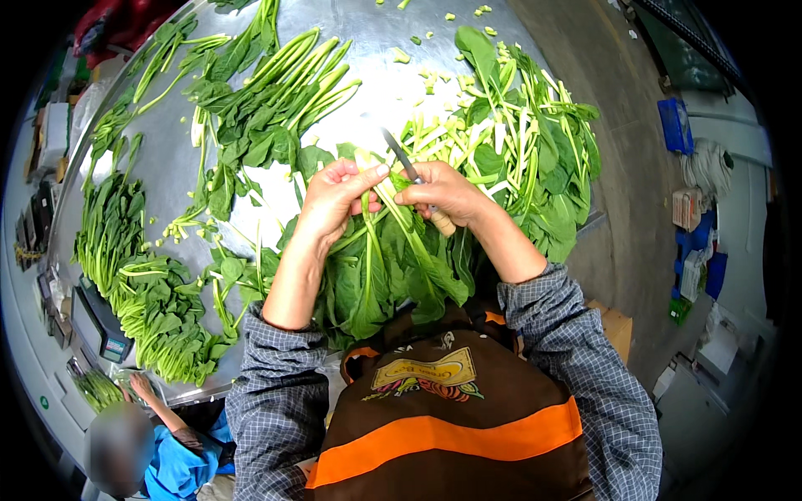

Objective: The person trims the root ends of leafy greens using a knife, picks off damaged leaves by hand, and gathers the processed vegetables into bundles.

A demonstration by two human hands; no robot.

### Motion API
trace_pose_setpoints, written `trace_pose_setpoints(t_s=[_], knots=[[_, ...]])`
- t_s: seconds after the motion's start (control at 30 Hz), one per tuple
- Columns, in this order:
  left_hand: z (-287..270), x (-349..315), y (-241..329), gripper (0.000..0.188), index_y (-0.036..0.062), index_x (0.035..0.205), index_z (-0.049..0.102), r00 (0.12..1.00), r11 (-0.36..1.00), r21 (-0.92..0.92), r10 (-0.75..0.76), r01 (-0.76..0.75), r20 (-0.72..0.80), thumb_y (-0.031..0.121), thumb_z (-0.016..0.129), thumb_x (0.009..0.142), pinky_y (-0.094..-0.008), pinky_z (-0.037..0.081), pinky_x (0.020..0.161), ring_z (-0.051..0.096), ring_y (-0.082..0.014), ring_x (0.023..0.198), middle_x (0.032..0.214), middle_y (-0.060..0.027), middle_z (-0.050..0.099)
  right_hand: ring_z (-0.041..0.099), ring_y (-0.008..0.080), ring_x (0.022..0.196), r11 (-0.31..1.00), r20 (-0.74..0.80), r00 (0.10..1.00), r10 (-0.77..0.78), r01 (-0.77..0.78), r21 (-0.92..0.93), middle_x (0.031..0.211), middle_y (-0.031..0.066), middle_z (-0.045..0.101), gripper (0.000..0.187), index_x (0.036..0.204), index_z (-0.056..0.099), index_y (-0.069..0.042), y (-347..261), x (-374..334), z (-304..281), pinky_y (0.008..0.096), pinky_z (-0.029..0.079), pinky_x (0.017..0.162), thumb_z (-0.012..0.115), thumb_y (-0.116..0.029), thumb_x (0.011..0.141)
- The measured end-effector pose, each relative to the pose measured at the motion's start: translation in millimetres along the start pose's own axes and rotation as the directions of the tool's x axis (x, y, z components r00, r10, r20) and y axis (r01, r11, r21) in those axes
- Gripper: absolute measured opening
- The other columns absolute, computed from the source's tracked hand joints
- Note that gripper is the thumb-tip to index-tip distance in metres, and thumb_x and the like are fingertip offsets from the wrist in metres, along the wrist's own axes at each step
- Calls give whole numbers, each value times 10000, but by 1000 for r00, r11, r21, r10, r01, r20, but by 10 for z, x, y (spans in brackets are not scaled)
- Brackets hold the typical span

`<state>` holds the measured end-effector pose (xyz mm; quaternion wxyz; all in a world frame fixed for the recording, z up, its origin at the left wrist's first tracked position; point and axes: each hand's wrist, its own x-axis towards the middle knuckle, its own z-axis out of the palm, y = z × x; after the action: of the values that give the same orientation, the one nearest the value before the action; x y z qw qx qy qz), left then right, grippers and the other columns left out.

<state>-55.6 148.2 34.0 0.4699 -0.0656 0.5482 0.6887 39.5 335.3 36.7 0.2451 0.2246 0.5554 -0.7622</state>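
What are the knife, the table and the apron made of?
Knife: the blade looks like steel, greyish with a dull sheen; the handle may be wood, being tan and matte. Table: apparently bare metal, grey and shiny enough to throw bright glare. Apron: probably fabric, matte brown and softly draped; cotton or synthetic, I can't tell.

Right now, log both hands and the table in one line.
left hand: pinching leafy stems | right hand: holding knife | metal table: leafy bunches, cut bits
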Motion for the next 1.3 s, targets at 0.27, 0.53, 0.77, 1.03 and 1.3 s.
trace_pose_setpoints(t_s=[0.27,0.53,0.77,1.03,1.3], knots=[[33,59,-4,257,14,961,643,998,994,91,61,-60,-11,165,799,823,-202,465,495,549,-68,517,707,-20,662,494,49,527,990,-34,999,-36,31,-140,691,-36,548,338,1079,596,-19,-3,26,-43,198,389,473,735,-194,826],[-246,-66,271,444,16,1150,689,905,754,586,27,-298,425,223,825,781,-290,536,855,661,-158,919,1050,-114,710,505,44,530,884,-216,959,184,-257,-391,699,-40,569,414,1092,641,-17,-199,-639,-722,205,384,466,804,-232,778],[-476,1401,265,222,53,910,740,670,128,957,738,-261,84,191,784,742,-411,508,804,630,-291,909,946,-126,667,503,58,627,955,-614,774,-153,-44,-293,801,-34,579,312,1114,645,-25,-76,-532,-878,218,412,549,742,-186,865],[-413,1342,476,383,21,996,720,745,281,900,663,-334,70,174,850,669,-309,516,687,617,-209,732,838,-75,673,603,153,794,883,-459,798,-391,185,-430,890,63,658,228,1077,646,-39,94,-122,-729,296,477,737,611,-234,963],[188,114,591,233,1,1022,700,976,972,112,200,-209,87,-19,763,799,-213,512,706,646,-84,760,921,-55,721,580,295,897,314,-84,604,-793,286,-905,911,89,604,142,1034,650,-76,-654,-184,-89,390,469,780,586,-146,929]])
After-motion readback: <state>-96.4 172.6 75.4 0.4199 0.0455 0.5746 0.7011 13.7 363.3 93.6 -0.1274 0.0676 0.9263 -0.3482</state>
